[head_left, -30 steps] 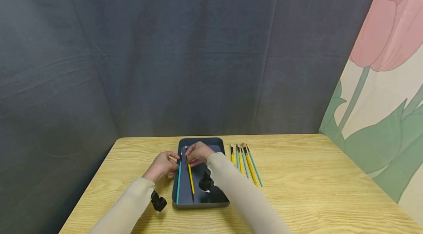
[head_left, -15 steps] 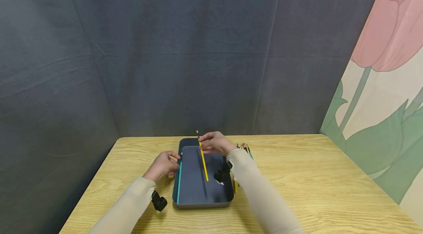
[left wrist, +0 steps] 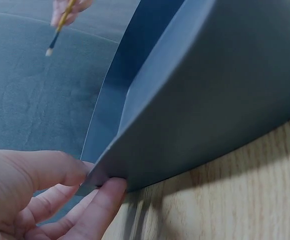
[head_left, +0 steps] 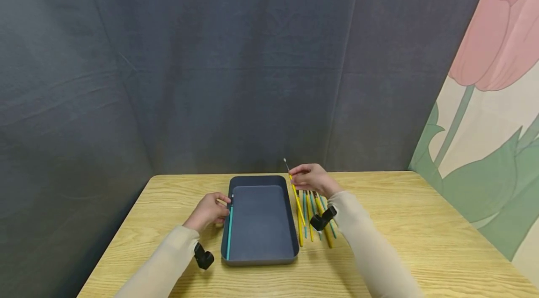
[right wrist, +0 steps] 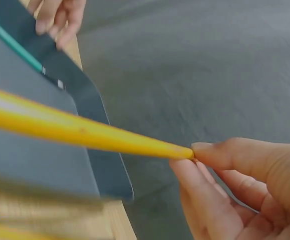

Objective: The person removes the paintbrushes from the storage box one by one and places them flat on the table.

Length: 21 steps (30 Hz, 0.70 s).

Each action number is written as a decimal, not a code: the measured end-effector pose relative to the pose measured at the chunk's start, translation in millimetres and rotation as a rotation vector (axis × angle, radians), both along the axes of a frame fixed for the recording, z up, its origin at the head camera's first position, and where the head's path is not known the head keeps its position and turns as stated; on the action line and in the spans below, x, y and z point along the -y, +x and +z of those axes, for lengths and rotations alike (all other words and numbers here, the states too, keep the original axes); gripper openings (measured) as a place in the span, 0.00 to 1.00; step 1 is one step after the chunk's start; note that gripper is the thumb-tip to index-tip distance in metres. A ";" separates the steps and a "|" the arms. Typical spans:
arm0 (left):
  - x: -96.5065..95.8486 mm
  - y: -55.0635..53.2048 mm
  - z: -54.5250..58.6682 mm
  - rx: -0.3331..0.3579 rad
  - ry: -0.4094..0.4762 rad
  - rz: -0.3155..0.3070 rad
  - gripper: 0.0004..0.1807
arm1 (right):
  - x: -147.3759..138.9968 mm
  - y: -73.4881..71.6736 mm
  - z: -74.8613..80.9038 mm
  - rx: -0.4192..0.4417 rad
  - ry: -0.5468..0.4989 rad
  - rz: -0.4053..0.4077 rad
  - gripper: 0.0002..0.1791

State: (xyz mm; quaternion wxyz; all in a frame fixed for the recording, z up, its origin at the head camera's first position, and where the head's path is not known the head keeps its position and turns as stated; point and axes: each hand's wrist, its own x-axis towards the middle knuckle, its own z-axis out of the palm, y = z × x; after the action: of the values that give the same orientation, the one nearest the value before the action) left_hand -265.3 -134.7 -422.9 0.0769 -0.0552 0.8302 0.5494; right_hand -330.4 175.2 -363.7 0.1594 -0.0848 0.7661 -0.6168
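My left hand (head_left: 209, 210) pinches the left wall of a dark grey tray (head_left: 263, 228) between thumb and fingers; the left wrist view shows the fingertips on its rim. Inside, a teal paintbrush (head_left: 229, 237) lies along the tray's left side. My right hand (head_left: 312, 179) holds a thin yellow paintbrush (right wrist: 85, 130) between thumb and fingers, bristle end up and tilted. It is raised just right of the tray, over the left end of a row of brushes.
Several yellow and teal paintbrushes (head_left: 328, 237) lie side by side on the wooden table (head_left: 379, 242), right of the tray and partly behind my right hand and wrist camera. A dark curtain (head_left: 252, 78) hangs behind the table's far edge.
My right hand has lifted the yellow paintbrush out of the tray and carried it right, past the tray's right edge. My left hand has stayed on the tray's wall.
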 end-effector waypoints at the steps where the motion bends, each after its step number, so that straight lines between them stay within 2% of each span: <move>1: -0.1 -0.3 -0.4 0.002 -0.004 0.005 0.18 | -7.6 -0.2 -1.3 0.000 -0.002 0.000 0.20; 13: -0.7 0.1 -2.6 -0.015 0.012 0.000 0.19 | -89.1 8.7 -13.9 0.038 -0.104 -0.024 0.24; 18: 0.2 -0.1 -3.3 -0.022 0.020 0.004 0.19 | -108.6 8.6 -22.5 0.053 -0.098 -0.033 0.24; 21: 0.5 0.2 -2.7 -0.022 0.021 0.006 0.19 | -114.0 7.2 -27.8 0.074 -0.082 -0.069 0.22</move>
State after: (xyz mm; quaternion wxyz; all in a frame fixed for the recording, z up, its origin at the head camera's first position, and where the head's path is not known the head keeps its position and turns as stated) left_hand -265.1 -135.2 -425.6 0.0666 -0.0507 0.8251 0.5587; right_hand -323.2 289.2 -391.5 0.1629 -0.0419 0.7363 -0.6554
